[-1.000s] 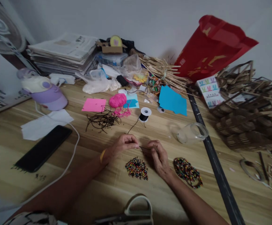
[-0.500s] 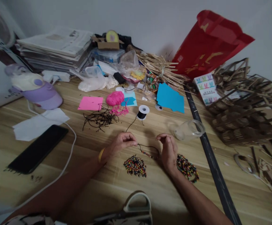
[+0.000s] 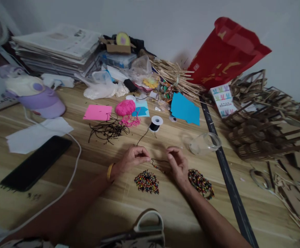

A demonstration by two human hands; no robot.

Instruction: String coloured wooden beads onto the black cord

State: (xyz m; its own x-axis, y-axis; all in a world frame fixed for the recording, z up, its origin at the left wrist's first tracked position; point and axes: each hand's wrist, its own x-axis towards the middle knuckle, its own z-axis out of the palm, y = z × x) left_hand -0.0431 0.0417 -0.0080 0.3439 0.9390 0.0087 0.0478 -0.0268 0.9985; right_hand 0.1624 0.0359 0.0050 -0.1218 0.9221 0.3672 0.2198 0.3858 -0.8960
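In the head view my left hand (image 3: 135, 156) pinches a thin black cord between thumb and forefinger. Between my hands, a short row of small coloured beads (image 3: 158, 168) is threaded on this cord. The cord runs across to my right hand (image 3: 178, 165), whose fingers are curled around it; their grip is partly hidden. Below them lies a pile of loose patterned beads (image 3: 146, 182). Beside my right wrist rests a coil of strung beads (image 3: 200, 183). A white spool (image 3: 156, 123) of black cord stands beyond my hands, its cord trailing towards my left hand.
Cut black cords (image 3: 108, 130) and pink yarn (image 3: 125, 107) lie behind my left hand. A glass jar (image 3: 204, 144) lies on its side at right. Scissors (image 3: 150, 229) are at the near edge, a phone (image 3: 36, 163) at left. Woven baskets (image 3: 258, 134) stand far right.
My right hand has come slightly closer to my left, and its fingers look more closed. The whole view has shifted a little; my left hand keeps its pinch.
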